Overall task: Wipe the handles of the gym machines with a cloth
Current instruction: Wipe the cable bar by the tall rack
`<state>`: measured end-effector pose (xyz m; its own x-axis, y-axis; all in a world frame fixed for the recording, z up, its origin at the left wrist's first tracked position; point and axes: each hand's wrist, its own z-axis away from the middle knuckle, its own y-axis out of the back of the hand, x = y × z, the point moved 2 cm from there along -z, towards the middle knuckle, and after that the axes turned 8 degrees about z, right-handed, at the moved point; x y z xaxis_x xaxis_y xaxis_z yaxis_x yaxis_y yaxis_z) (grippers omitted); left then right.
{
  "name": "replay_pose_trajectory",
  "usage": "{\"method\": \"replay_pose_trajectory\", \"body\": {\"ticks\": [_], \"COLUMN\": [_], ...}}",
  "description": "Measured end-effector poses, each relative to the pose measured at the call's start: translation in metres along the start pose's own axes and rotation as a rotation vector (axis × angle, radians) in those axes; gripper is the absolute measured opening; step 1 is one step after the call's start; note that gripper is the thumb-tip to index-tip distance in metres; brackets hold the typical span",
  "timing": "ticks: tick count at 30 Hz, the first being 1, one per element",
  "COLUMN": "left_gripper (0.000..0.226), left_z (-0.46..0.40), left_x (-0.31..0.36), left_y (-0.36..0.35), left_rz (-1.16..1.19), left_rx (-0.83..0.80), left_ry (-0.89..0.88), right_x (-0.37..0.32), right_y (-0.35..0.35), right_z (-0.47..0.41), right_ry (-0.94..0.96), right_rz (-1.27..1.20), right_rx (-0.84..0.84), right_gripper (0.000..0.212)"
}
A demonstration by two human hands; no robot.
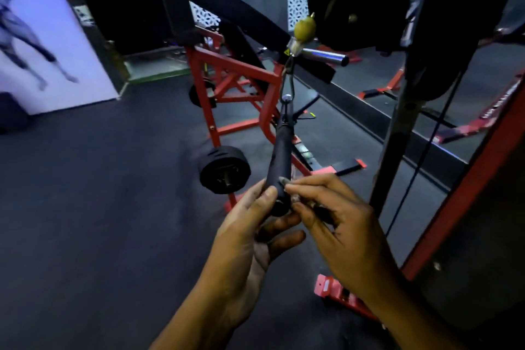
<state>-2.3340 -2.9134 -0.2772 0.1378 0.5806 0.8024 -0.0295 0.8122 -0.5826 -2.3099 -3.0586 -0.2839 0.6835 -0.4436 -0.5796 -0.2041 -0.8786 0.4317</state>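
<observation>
A black cable handle (281,156) hangs slanted from a metal hook (286,85) under a yellow-green stopper ball (304,28). My left hand (252,236) grips the handle's lower end, thumb on top and fingers curled beneath it. My right hand (338,224) comes in from the right, its fingertips touching the same lower end. A small dark piece of cloth (321,212) is pinched between its fingers, mostly hidden by them.
A red-framed machine (235,79) with black weight plates (224,169) stands behind the handle. A red upright and a black cable (420,159) rise on the right, with a red foot (338,293) on the floor. A chrome bar end (326,56) sticks out beside the hook.
</observation>
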Motion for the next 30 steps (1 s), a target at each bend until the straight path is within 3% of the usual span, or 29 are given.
{"method": "replay_pose_trajectory", "body": {"ticks": [5,10,16,19,22,27,30], "left_gripper": [0.037,0.034,0.041,0.039,0.032,0.039,0.028], "left_z": [0.012,0.022,0.025,0.026,0.025,0.017,0.01], "left_x": [-0.003,-0.013,-0.016,-0.016,-0.009,-0.003,-0.008], "left_y": [0.005,0.01,0.016,0.016,0.02,0.03,0.033], "left_rz": [-0.063,-0.216,-0.22,-0.18,-0.112,0.001,0.001], "left_rx": [0.137,0.15,0.144,0.172,0.171,0.226,0.305], "left_ry": [-0.093,-0.068,-0.076,-0.07,-0.014,0.097,0.115], "right_x": [0.003,0.001,0.017,0.039,0.036,-0.004,0.019], "right_y": [-0.008,-0.011,-0.024,-0.018,-0.021,-0.043,-0.042], "right_z": [0.013,0.012,0.015,0.0,-0.012,0.011,-0.007], "right_ry": [0.048,0.183,0.398,0.322,0.153,0.237,0.227], "right_rz": [-0.074,0.077,0.32,0.328,0.186,0.035,0.131], "right_rx": [-0.177,-0.139,-0.126,-0.119,-0.053,-0.167,-0.176], "right_gripper": [0.035,0.036,0.032,0.031,0.025,0.022,0.023]}}
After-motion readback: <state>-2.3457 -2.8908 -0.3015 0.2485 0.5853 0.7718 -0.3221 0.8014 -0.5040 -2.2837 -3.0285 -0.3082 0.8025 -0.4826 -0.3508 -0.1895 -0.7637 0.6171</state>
